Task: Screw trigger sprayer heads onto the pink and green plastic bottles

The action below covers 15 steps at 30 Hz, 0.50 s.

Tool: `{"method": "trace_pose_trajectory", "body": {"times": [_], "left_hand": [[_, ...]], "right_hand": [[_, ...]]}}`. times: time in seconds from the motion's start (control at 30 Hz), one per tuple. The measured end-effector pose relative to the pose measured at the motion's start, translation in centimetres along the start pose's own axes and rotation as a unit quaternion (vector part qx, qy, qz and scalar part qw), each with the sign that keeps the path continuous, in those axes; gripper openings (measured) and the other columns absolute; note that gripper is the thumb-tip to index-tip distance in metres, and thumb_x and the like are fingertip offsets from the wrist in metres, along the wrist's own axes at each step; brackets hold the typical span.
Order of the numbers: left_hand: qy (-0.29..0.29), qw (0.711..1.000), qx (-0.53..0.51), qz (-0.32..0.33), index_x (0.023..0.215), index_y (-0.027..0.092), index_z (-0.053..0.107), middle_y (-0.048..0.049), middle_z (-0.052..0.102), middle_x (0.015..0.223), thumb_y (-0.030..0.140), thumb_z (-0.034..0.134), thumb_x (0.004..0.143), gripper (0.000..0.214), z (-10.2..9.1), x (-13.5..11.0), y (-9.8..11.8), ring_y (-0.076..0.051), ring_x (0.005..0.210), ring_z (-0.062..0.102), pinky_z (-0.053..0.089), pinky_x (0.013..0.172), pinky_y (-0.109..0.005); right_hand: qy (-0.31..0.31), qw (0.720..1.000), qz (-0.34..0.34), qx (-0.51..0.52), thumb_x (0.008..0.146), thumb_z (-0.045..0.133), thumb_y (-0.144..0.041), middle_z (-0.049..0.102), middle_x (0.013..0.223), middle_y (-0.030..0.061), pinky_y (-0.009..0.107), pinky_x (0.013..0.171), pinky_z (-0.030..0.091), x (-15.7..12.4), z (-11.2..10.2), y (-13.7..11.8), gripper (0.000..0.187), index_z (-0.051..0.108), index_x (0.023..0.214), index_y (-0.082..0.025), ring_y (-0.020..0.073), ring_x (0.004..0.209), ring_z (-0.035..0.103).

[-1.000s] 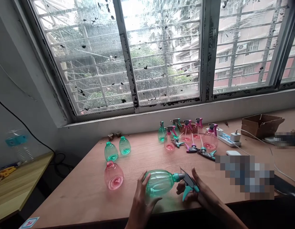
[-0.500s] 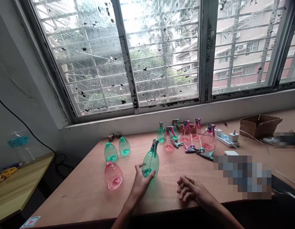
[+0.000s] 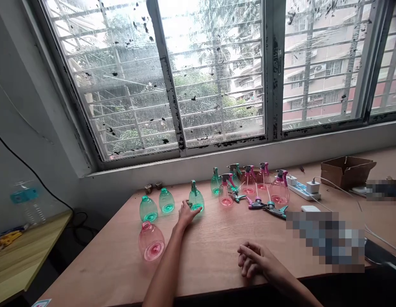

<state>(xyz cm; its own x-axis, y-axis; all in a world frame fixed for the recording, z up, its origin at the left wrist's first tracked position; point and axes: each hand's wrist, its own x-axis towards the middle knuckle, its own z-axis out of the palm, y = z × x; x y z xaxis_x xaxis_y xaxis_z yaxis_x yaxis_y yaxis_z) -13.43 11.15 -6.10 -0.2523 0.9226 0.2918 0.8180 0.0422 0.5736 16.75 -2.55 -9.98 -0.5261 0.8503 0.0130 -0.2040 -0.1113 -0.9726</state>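
Note:
My left hand (image 3: 187,214) reaches over the table, its thumb and fingers around the lower part of a green spray bottle (image 3: 196,197). That bottle is upright with a green trigger head on top. My right hand (image 3: 254,259) rests near the table's front edge, fingers loosely curled, a little apart and holding nothing. Left of my left hand stand two green bottles without heads (image 3: 148,209), (image 3: 167,200) and a pink bottle without a head (image 3: 151,242).
Several spray bottles with heads, such as a pink one (image 3: 226,194), stand near the window. Loose trigger heads (image 3: 258,204) lie in front of them. Further right are a power strip (image 3: 303,188), a white case (image 3: 310,209) and a cardboard box (image 3: 343,172).
My left hand has carried the green spray bottle forward, away from me and slightly left, toward the back of the table. My right hand has stayed near the front edge.

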Motion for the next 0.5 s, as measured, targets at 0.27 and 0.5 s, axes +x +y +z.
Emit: {"method": "trace_pose_trajectory", "body": {"times": [0.27,0.5], "left_hand": [[0.020,0.997,0.064,0.032,0.136,0.017,0.045,-0.0134,0.050,0.140,0.048,0.060,0.088,0.059,3.8,0.4,1.8,-0.032,0.129,0.046,0.032,0.108,-0.055],[0.056,0.996,0.060,0.036,0.145,0.007,0.026,-0.0280,0.031,0.153,0.060,0.078,0.059,0.114,3.4,-0.1,1.5,-0.042,0.142,0.029,0.025,0.114,-0.048]], "right_hand": [[0.019,1.000,-0.004,-0.004,0.072,0.070,-0.068,0.068,0.071,0.0035,0.023,0.048,0.048,0.0,0.1,0.1,0.054,0.058,0.083,-0.016,0.0164,0.055,0.067],[0.020,1.000,-0.008,-0.013,0.074,0.069,-0.067,0.069,0.071,0.0034,0.023,0.048,0.048,-0.2,0.1,0.0,0.052,0.058,0.082,-0.016,0.0162,0.056,0.068]]}}
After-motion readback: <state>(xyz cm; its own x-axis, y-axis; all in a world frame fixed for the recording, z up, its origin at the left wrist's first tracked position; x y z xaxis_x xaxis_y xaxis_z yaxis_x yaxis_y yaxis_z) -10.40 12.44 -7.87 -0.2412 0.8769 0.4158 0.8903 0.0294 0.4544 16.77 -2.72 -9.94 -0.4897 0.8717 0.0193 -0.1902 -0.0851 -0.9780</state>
